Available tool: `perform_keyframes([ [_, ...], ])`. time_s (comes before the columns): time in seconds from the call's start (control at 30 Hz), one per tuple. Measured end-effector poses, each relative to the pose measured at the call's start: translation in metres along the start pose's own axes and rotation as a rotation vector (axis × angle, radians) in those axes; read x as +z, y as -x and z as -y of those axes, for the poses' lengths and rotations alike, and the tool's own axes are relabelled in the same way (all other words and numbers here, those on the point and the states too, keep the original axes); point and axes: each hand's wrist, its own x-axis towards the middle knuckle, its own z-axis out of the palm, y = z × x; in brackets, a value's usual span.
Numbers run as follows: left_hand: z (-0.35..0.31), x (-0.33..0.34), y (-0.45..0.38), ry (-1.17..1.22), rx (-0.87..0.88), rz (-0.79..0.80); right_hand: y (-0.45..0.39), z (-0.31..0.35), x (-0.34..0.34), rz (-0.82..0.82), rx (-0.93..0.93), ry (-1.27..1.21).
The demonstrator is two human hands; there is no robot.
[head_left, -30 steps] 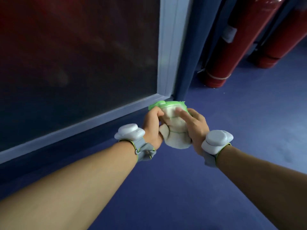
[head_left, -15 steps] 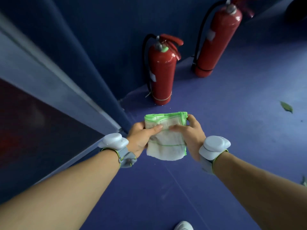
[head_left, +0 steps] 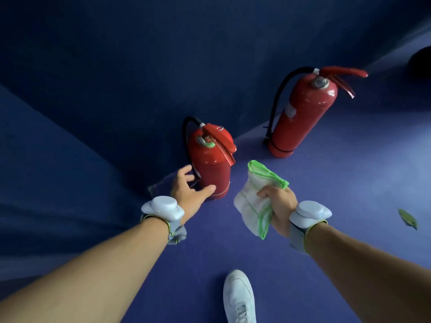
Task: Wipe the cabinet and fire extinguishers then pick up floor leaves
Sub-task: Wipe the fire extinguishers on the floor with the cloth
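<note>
Near fire extinguisher [head_left: 211, 167] stands on the blue floor [head_left: 349, 194] by the wall [head_left: 140, 66]. Left hand [head_left: 186, 190], fingers spread, reaches around its base. Right hand [head_left: 278, 203] grasps the green-edged cloth [head_left: 255, 197] just beside. Second extinguisher [head_left: 300, 113] stands well apart; a leaf [head_left: 407, 218] lies right.

Staged indoor space, blue floor [head_left: 303, 229] and walls [head_left: 140, 66], two fire extinguishers [head_left: 210, 169] against the wall

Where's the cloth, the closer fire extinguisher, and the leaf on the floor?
cloth [head_left: 253, 201]: head view, on its white middle, left of the gripping fingers.
closer fire extinguisher [head_left: 213, 170]: head view, on its red body.
leaf [head_left: 407, 218]: head view, on its green blade.
</note>
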Motion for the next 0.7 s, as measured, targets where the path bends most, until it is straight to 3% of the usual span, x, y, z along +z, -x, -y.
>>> perform_keyframes([
  [0.1,-0.002,0.009,-0.033,-0.063,0.125,-0.142,-0.043,0.02,0.017,0.114,-0.094,-0.078],
  [0.2,-0.006,0.018,-0.05,-0.143,0.257,-0.172,-0.082,0.041,0.038,0.242,-0.145,-0.237],
  [0.3,-0.008,0.035,-0.067,-0.128,0.304,-0.284,-0.109,0.062,0.065,0.48,-0.24,-0.168],
  [0.4,-0.012,0.055,-0.081,-0.043,0.284,-0.353,-0.126,0.067,0.077,0.713,-0.126,-0.07],
  [0.53,-0.004,0.071,-0.1,0.031,0.328,-0.378,-0.145,0.052,0.077,0.583,0.006,-0.038],
  [0.63,0.009,0.077,-0.113,0.061,0.409,-0.456,-0.161,0.05,0.078,0.57,-0.244,0.248],
  [0.7,0.013,0.081,-0.116,0.049,0.451,-0.522,-0.17,0.054,0.085,0.686,-0.399,0.341],
])
